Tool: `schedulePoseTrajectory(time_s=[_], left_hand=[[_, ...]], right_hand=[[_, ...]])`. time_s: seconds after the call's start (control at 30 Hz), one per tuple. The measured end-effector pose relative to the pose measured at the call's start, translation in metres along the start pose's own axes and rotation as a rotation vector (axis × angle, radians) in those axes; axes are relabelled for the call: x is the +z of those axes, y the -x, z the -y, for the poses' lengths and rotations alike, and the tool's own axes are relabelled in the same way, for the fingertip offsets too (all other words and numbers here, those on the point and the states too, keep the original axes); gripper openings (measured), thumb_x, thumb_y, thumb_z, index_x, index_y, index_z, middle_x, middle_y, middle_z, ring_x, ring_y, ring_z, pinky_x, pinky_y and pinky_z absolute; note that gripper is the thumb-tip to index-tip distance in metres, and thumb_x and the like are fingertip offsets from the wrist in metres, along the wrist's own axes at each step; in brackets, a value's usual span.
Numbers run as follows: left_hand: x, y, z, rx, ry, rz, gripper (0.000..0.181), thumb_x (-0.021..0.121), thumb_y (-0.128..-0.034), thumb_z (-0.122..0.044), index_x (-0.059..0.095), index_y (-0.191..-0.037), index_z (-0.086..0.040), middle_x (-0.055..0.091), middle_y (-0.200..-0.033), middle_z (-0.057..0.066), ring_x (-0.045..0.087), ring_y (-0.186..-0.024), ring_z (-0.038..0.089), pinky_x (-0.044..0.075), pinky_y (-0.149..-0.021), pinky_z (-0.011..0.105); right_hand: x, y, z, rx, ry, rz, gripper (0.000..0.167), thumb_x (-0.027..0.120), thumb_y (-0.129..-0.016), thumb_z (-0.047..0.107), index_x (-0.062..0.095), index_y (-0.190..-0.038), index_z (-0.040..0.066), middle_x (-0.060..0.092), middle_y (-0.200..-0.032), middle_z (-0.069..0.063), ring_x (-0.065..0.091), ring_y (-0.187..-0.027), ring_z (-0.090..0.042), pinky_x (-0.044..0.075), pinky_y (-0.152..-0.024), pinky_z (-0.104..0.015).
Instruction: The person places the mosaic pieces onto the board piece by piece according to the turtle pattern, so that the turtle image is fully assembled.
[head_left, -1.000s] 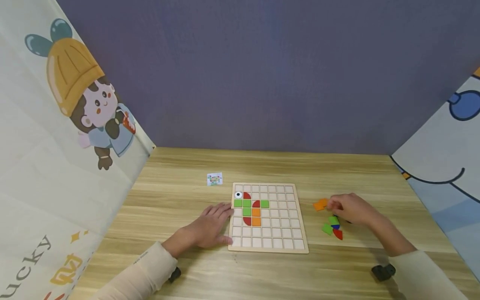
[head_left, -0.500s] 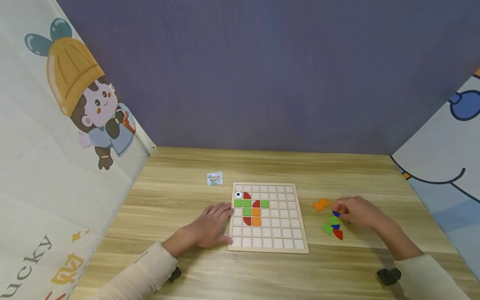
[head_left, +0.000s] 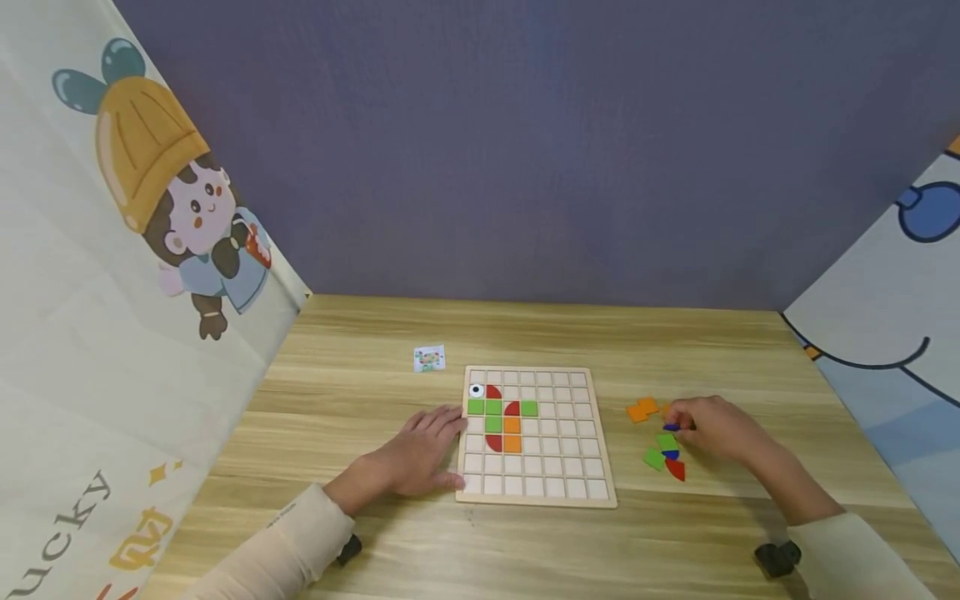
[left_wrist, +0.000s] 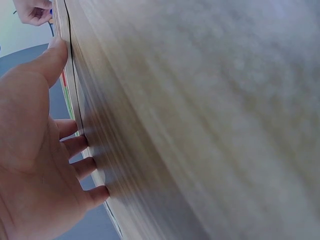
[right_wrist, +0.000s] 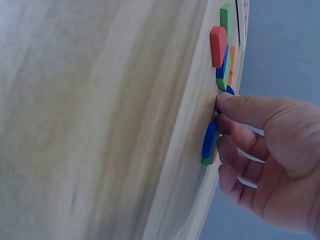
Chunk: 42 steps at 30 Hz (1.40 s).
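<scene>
A wooden grid board [head_left: 555,465] lies on the table, with green, red and orange tiles and an eye tile [head_left: 476,390] set in its left part. My left hand [head_left: 422,454] rests along the board's left edge, fingers extended and thumb near the lower corner. To the right of the board, my right hand [head_left: 712,427] pinches a blue tile [right_wrist: 229,90] between thumb and fingertips, low over the loose pieces. Around it lie orange tiles [head_left: 641,409], green tiles [head_left: 655,458], a red rounded tile [head_left: 676,470] and another blue tile [right_wrist: 209,141]. Fingers partly hide the pinched tile.
A small printed picture card [head_left: 429,358] lies behind the board to the left. The wooden table [head_left: 360,333] meets a dark back wall [head_left: 540,167]. Printed cloth panels stand on the left and right sides.
My right hand has shifted slightly right and toward me, away from the orange tiles and to the blue tile. The left hand and board stay in place.
</scene>
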<state>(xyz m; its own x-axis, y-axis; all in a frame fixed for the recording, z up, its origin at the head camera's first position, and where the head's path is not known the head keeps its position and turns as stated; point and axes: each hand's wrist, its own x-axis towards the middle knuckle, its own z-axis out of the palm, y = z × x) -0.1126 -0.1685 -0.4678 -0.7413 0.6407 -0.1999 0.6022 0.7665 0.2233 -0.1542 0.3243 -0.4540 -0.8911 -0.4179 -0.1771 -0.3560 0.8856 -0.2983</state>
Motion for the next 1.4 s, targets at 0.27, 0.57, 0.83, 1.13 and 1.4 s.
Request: schedulePoseTrajectory(time_s=[0.27,0.57,0.83,1.13,1.4], left_hand=[[0.000,0.000,0.000,0.011,0.004,-0.017,0.090,0.057,-0.0948,-0.064,0.032,-0.157,-0.004,0.030,-0.165,0.017,0.028,-0.153,0.038,0.029,-0.121,0.061],[0.000,-0.001,-0.001,0.015,-0.017,-0.036,0.089,0.059,-0.0944,-0.063,0.034,-0.156,-0.003,0.033,-0.164,0.017,0.031,-0.152,0.037,0.031,-0.120,0.061],[-0.001,0.000,-0.001,0.015,-0.013,-0.034,0.089,0.060,-0.0943,-0.062,0.035,-0.156,-0.003,0.033,-0.164,0.017,0.031,-0.152,0.038,0.032,-0.120,0.060],[0.000,0.000,-0.001,0.014,-0.005,-0.030,0.089,0.059,-0.0946,-0.062,0.034,-0.156,-0.003,0.033,-0.164,0.018,0.031,-0.152,0.038,0.031,-0.120,0.060],[0.000,0.000,-0.001,0.013,-0.008,-0.028,0.090,0.060,-0.0939,-0.062,0.034,-0.156,-0.003,0.033,-0.164,0.017,0.030,-0.152,0.037,0.031,-0.121,0.060]], right_hand=[[0.001,-0.001,0.003,0.000,0.012,-0.032,0.014,0.076,-0.088,0.009,0.068,-0.086,0.020,0.060,-0.074,0.011,0.048,-0.068,-0.007,0.043,-0.063,-0.026],[-0.001,-0.004,0.006,0.017,-0.020,-0.039,0.011,0.072,-0.092,0.012,0.068,-0.086,0.020,0.066,-0.080,0.010,0.053,-0.072,-0.008,0.048,-0.066,-0.028],[-0.004,-0.008,0.008,-0.016,-0.060,-0.048,0.006,0.071,-0.094,0.015,0.067,-0.094,0.020,0.065,-0.080,0.011,0.050,-0.068,-0.005,0.046,-0.064,-0.023],[-0.002,-0.017,0.022,-0.057,-0.168,-0.036,0.008,0.072,-0.094,0.015,0.067,-0.100,0.018,0.070,-0.085,0.009,0.056,-0.072,-0.001,0.048,-0.063,-0.021],[0.000,-0.028,0.039,-0.097,-0.265,-0.018,0.006,0.071,-0.095,0.016,0.067,-0.098,0.018,0.069,-0.085,0.009,0.059,-0.075,0.001,0.050,-0.064,-0.022]])
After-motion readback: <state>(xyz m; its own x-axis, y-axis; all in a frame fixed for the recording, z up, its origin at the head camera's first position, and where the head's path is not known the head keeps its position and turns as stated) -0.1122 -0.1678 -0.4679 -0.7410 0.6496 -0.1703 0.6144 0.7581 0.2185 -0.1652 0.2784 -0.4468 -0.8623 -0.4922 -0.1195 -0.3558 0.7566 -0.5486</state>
